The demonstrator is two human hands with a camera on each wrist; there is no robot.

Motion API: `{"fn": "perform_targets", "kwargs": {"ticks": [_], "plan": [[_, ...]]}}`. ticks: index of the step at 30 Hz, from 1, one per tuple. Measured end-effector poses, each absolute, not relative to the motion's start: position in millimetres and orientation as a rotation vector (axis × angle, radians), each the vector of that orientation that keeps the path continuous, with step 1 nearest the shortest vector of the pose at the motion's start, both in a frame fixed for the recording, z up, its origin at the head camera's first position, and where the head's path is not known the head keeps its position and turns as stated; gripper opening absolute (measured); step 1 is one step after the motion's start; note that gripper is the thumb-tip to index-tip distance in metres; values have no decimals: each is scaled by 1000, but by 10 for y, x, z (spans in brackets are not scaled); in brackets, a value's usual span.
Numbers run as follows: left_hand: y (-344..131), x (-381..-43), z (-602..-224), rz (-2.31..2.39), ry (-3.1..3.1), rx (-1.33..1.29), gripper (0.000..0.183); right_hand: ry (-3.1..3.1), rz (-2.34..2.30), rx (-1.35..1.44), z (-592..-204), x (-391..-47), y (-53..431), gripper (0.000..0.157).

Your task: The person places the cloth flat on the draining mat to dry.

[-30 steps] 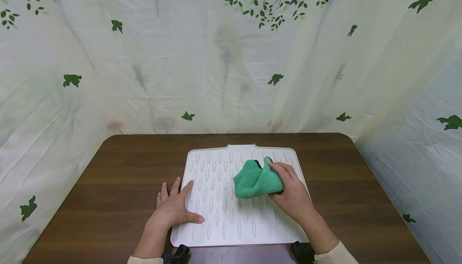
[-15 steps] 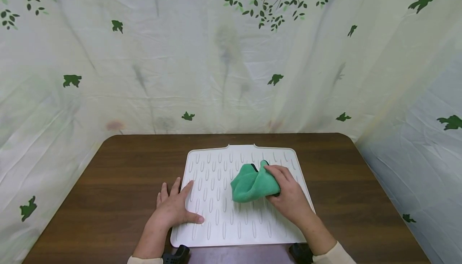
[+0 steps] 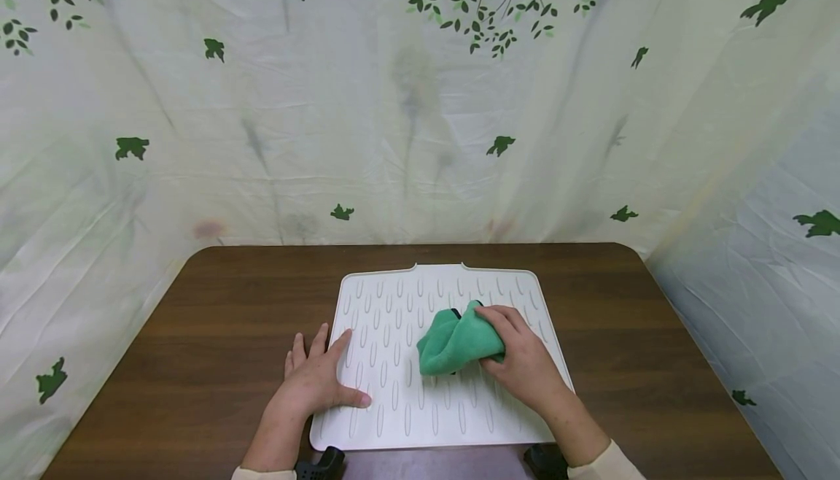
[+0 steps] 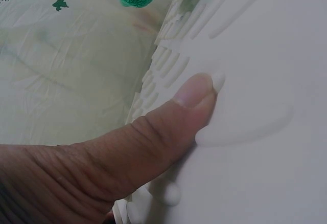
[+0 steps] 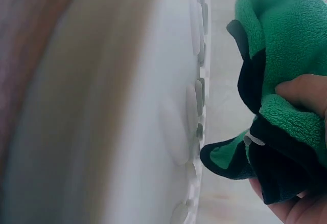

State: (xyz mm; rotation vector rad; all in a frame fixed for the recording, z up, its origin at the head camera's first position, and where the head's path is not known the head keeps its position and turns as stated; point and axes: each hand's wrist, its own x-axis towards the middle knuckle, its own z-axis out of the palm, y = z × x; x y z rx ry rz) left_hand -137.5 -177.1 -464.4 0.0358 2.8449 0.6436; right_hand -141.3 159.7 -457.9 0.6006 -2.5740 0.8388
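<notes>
A white board [image 3: 394, 425] with rows of raised oval ridges lies on the brown table. My left hand [image 3: 313, 385] rests at its left edge with fingers spread; in the left wrist view the thumb [image 4: 168, 119] presses flat on the ridged surface. Over the board's right half, my right hand [image 3: 525, 360] grips a bunched green cloth [image 3: 456, 341] with dark edging. The right wrist view shows the thumb and fingers pinching the folds of this cloth [image 5: 286, 35], which is fuzzy, with a small white tag by the trim.
The brown wooden table [image 3: 236, 334] reaches out on both sides of the board. Behind it hangs a pale curtain [image 3: 367, 122] printed with green leaves. Black wrist devices [image 3: 321, 463] sit by the board's near edge.
My right hand has drawn the green cloth a little to the left and nearer to me over the board. The left hand has stayed in place.
</notes>
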Motion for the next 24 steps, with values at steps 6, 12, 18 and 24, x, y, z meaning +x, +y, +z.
{"fn": "perform_targets", "kwargs": {"ticks": [6, 12, 18, 24], "plan": [[-1768, -1376, -4644, 639, 2842, 31, 123, -2578, 835, 603, -4586, -1414, 1598, 79], [-1770, -1375, -4650, 633, 2843, 33, 124, -2594, 823, 616, -4594, -1416, 1601, 79], [-1771, -1372, -4653, 627, 2852, 37, 124, -2584, 820, 635, -4596, -1420, 1602, 78], [-1774, -1370, -4652, 628, 2854, 40, 124, -2595, 848, 656, -4598, -1420, 1592, 77]]}}
